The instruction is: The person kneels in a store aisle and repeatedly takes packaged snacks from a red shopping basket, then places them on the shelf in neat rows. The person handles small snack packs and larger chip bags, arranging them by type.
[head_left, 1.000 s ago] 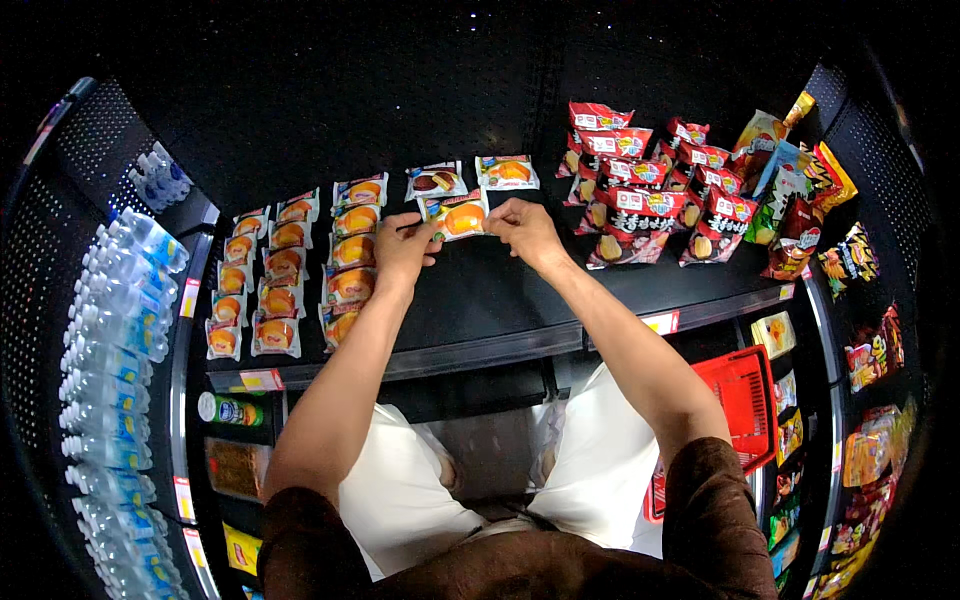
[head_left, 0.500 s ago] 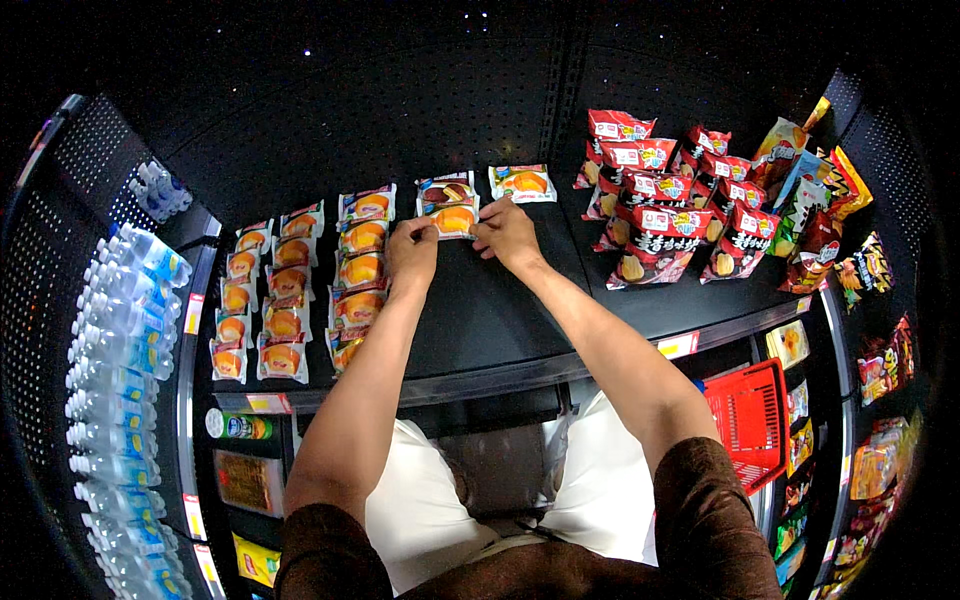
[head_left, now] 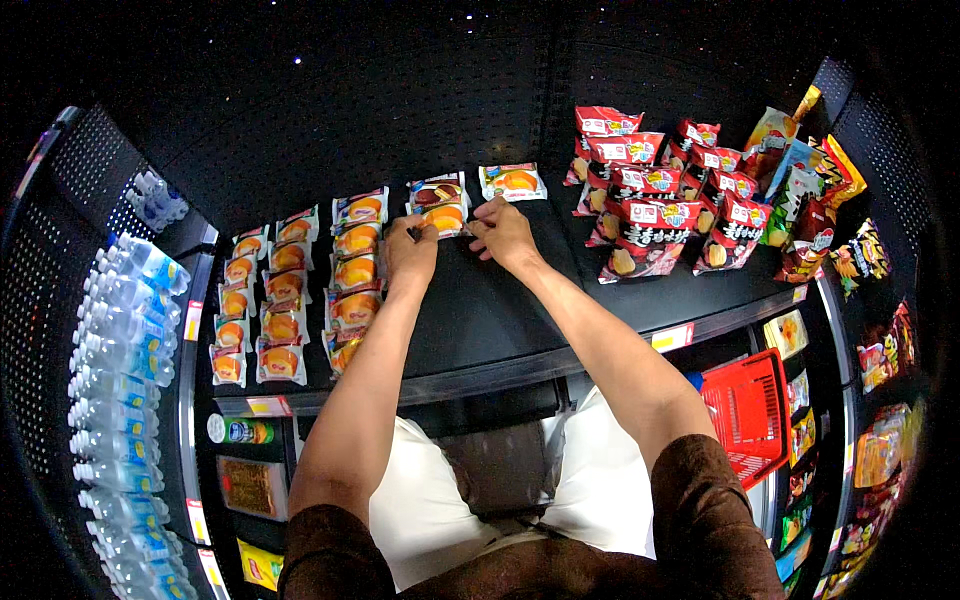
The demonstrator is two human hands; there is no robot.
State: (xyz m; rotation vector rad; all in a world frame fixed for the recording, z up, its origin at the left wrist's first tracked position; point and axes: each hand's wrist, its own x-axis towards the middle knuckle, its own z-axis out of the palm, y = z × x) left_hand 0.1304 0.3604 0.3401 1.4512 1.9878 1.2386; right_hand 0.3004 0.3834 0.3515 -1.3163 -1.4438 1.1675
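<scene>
A wrapped orange-coloured bun lies on the black shelf between my two hands. Behind it, partly covered, is a wrapped bun with a dark brown picture. My left hand is curled, thumb and forefinger closed at the front bun's lower left corner. Beside the same bun's right edge is my right hand, fingers bent and apart, holding nothing visible. Another wrapped bun lies flat just beyond my right hand.
Left of my arms run columns of wrapped buns. Red snack bags stand in rows at the right. Bottled water lines the left rack. A red basket is below the shelf's front edge.
The whole view has shifted slightly, so the buns and snack bags appear a little further left. My right fingers have loosened from the front bun's edge; my left hand stays at its corner.
</scene>
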